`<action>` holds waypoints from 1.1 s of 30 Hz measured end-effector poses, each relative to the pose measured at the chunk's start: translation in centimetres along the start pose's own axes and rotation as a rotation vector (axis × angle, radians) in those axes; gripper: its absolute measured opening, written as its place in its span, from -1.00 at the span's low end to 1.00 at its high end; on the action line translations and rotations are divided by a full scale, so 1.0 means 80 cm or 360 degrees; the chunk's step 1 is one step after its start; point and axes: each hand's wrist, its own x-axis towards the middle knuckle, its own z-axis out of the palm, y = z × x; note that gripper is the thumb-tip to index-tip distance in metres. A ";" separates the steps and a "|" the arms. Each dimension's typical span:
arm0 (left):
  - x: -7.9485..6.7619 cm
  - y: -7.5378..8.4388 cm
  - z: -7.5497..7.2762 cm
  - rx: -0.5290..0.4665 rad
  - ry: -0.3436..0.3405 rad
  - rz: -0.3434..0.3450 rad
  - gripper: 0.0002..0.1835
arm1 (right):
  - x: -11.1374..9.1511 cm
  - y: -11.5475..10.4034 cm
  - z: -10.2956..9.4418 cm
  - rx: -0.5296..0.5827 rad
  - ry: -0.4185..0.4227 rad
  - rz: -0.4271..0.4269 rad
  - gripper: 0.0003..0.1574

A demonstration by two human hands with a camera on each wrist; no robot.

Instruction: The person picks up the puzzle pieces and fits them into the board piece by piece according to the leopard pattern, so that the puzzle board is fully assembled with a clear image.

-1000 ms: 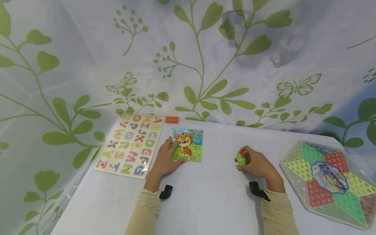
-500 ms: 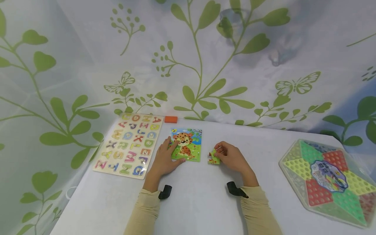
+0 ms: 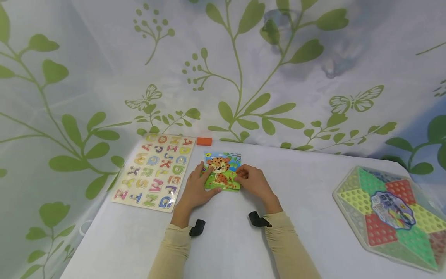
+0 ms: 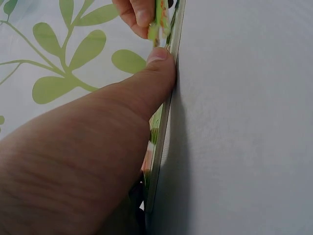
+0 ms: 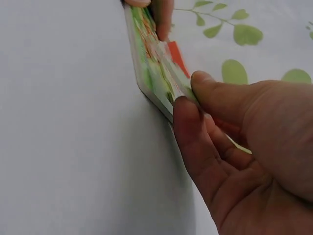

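Note:
A jigsaw puzzle point(image 3: 221, 177) with a spotted leopard cub on green grass lies flat in the head view's middle. My left hand point(image 3: 196, 190) rests on its left side, fingers spread over the picture and thumb along the near edge. At the puzzle's right edge, my right hand point(image 3: 256, 182) pinches a puzzle piece point(image 5: 177, 81) between thumb and fingers. The right wrist view shows that piece tilted above the board. In the left wrist view the green piece point(image 4: 159, 22) stands just beyond my left thumb point(image 4: 159, 66). Whether it touches the board is unclear.
A wooden alphabet board point(image 3: 153, 174) lies left of the puzzle. An orange block point(image 3: 204, 141) sits behind, near the leaf-patterned backdrop. On the right is a hexagonal Chinese checkers board point(image 3: 391, 217). A white cloth point(image 3: 223, 240) covers the table.
My right hand has moved left, carrying the puzzle piece from the open table to the puzzle's right edge. The left hand has stayed in place on the puzzle.

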 end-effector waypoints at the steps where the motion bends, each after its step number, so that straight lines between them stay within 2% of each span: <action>1: 0.000 0.000 0.000 0.0001 0.0000 -0.0001 -0.07 | 0.002 -0.001 0.003 -0.0013 0.0013 0.0012 -0.71; 7: -0.002 0.001 0.000 0.0008 -0.0005 -0.0017 -0.07 | 0.007 -0.014 0.017 -0.0075 0.0112 0.0095 -0.74; 14: -0.003 0.005 -0.004 -0.0013 0.0022 -0.0005 -0.07 | 0.006 -0.042 0.024 -0.0184 0.0137 0.0218 -0.77; 17: -0.003 0.005 -0.005 -0.0009 0.0025 0.0001 -0.08 | 0.005 -0.049 0.025 -0.0236 0.0140 0.0245 -0.72; 21: -0.003 0.006 -0.006 -0.0003 0.0025 0.0008 -0.09 | 0.003 -0.055 0.025 -0.0303 0.0117 0.0252 -0.64; 33: -0.002 0.006 -0.005 0.0001 -0.0005 -0.0022 -0.08 | -0.001 -0.058 0.029 -0.0376 0.0120 0.0223 -0.60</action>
